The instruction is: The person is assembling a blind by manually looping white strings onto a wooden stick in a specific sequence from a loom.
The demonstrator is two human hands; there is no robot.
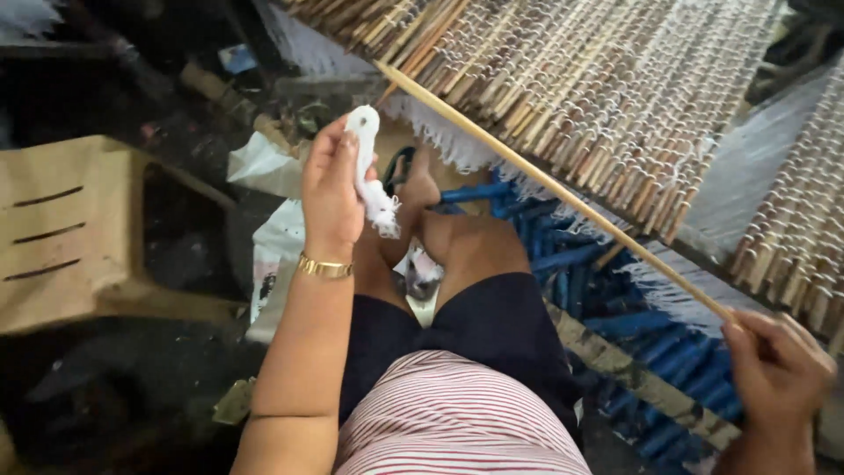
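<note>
My left hand (331, 189) is raised and closed around a white bobbin (366, 145) wound with white thread, whose frayed end hangs by my wrist. A gold bracelet (323, 266) circles that wrist. My right hand (778, 369), at the lower right, grips the near end of a long thin bamboo stick (549, 183). The stick runs diagonally up and left across a woven mat of bamboo slats (598, 88) bound with white threads. My knees and a dark pair of shorts sit below the mat.
Blue-painted sticks (571, 255) lie under the mat's fringe beside my leg. A tan plastic stool (70, 229) stands on its side at the left. White plastic bags (264, 167) and scraps lie on the dark floor. A second mat section (800, 237) is at the right.
</note>
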